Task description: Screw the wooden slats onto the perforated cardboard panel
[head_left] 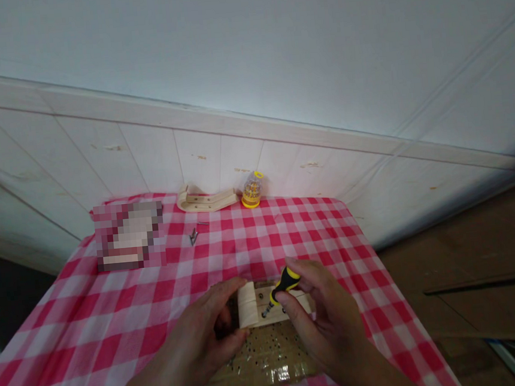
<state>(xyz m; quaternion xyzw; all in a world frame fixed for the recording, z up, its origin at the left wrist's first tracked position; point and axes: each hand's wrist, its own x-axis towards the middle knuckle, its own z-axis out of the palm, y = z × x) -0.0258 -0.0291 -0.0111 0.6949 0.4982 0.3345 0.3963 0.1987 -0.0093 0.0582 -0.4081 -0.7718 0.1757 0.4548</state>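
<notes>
My right hand (325,316) is closed around a small black and yellow screwdriver (282,285), whose tip points down into a pale wooden block (253,304). My left hand (207,335) grips the left end of that block, fingers curled over it. The block rests on a flat cardboard piece (263,360) dotted with small holes, lying on the red and white checked tablecloth (116,325).
At the table's far edge lie a curved wooden part (206,200) and a clear yellow-lidded bit holder (252,190). A few loose screws (193,236) sit mid-table. A blurred patch (129,235) covers something at the back left. White panelled wall behind; wooden floor to the right.
</notes>
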